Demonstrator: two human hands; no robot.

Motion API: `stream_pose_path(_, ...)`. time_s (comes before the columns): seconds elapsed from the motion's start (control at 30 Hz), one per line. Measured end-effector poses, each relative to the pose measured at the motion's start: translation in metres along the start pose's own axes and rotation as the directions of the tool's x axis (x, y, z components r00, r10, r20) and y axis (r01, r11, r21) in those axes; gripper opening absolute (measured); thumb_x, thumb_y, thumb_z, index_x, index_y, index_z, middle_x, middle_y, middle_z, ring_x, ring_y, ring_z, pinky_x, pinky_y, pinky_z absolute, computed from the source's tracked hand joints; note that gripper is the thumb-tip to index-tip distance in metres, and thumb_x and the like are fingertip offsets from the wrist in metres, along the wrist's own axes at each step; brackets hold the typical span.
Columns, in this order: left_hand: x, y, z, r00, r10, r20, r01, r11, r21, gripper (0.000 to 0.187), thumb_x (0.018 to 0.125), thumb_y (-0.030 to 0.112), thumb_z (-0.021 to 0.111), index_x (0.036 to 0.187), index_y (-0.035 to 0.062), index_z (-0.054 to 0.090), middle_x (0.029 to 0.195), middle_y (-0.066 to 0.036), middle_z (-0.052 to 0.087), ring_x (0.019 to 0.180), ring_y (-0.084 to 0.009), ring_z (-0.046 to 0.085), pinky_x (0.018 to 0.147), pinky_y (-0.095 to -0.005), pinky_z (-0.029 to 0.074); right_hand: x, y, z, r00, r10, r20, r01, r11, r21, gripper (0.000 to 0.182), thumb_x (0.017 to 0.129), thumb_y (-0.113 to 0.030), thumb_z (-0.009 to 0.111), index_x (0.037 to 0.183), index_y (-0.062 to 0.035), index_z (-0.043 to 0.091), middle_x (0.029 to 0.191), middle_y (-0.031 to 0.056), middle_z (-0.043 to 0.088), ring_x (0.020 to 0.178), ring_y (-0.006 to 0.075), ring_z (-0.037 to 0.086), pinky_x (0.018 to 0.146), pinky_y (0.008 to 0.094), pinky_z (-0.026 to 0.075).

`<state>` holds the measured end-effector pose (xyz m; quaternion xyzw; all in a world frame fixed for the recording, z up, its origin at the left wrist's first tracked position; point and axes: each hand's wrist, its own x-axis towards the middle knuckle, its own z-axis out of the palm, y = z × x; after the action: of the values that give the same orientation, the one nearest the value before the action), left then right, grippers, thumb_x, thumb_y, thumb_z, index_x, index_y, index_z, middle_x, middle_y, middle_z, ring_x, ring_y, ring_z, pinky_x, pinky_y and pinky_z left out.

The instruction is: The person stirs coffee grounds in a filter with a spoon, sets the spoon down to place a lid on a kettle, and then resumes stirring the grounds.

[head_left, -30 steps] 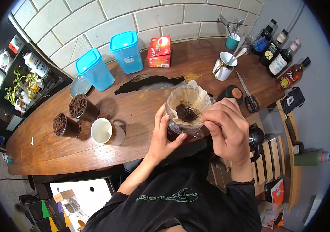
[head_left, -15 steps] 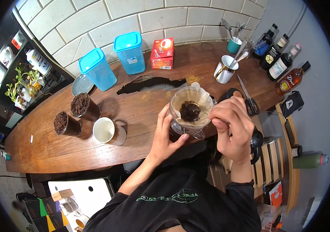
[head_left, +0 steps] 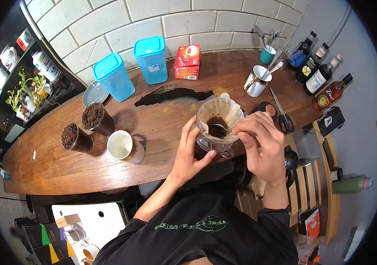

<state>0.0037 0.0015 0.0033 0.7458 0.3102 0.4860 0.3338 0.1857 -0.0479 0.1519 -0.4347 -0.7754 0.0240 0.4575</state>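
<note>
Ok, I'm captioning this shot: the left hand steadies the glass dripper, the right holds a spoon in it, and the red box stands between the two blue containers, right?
No: the head view shows the red box right of both blue containers. The left hand does steady the glass dripper, and the right hand holds a spoon in it.

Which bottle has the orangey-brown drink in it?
The bottle at the near end of the row, closest to the black pouch. Its drink is amber, while the other three bottles look dark.
</note>
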Motion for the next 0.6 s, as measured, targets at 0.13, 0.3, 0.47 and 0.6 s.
stream_pose_path(0.13,0.0004,0.0008,-0.0003,1.000,0.007,-0.003,-0.007,1.000,0.010,0.074,0.080,0.022,0.080,0.141,0.0019,0.045,0.154,-0.025,0.033,0.143,-0.0427,0.037,0.115,-0.0490,0.035,-0.0008,-0.0019,0.0018,0.998,-0.001,-0.066,-0.007,0.994,-0.109,0.006,0.092,-0.008,0.065,0.093,-0.0019,0.062,0.083,0.0097,0.064,0.076,0.0323,0.059,0.074,0.0409,0.044)
stream_pose_path(0.3,0.0003,0.0007,-0.0003,1.000,0.005,0.002,-0.005,1.000,0.006,0.073,0.079,0.021,0.080,0.141,0.0011,0.045,0.154,-0.025,0.033,0.143,-0.0430,0.037,0.115,-0.0489,0.035,-0.0010,-0.0064,0.0000,0.998,0.039,-0.039,-0.042,0.996,-0.082,0.005,0.093,-0.007,0.064,0.093,-0.0023,0.062,0.084,0.0089,0.065,0.077,0.0313,0.060,0.074,0.0402,0.044)
stream_pose_path(0.47,0.0002,0.0018,-0.0005,1.000,0.013,-0.002,-0.013,0.999,0.033,0.072,0.080,0.019,0.079,0.140,0.0003,0.045,0.154,-0.025,0.034,0.143,-0.0431,0.037,0.115,-0.0487,0.035,-0.0045,-0.0078,-0.0009,0.992,0.009,-0.126,-0.011,1.000,-0.016,0.006,0.094,-0.008,0.064,0.091,-0.0028,0.062,0.085,0.0080,0.065,0.079,0.0305,0.061,0.074,0.0398,0.044)
stream_pose_path(0.6,0.0005,0.0014,-0.0007,1.000,0.008,0.008,-0.008,1.000,0.020,0.072,0.080,0.018,0.079,0.141,0.0003,0.045,0.154,-0.025,0.033,0.143,-0.0429,0.037,0.115,-0.0485,0.035,-0.0030,-0.0067,0.0016,0.999,0.032,-0.033,-0.034,0.998,-0.051,0.006,0.094,-0.009,0.064,0.091,-0.0034,0.062,0.086,0.0080,0.065,0.081,0.0308,0.061,0.076,0.0405,0.043)
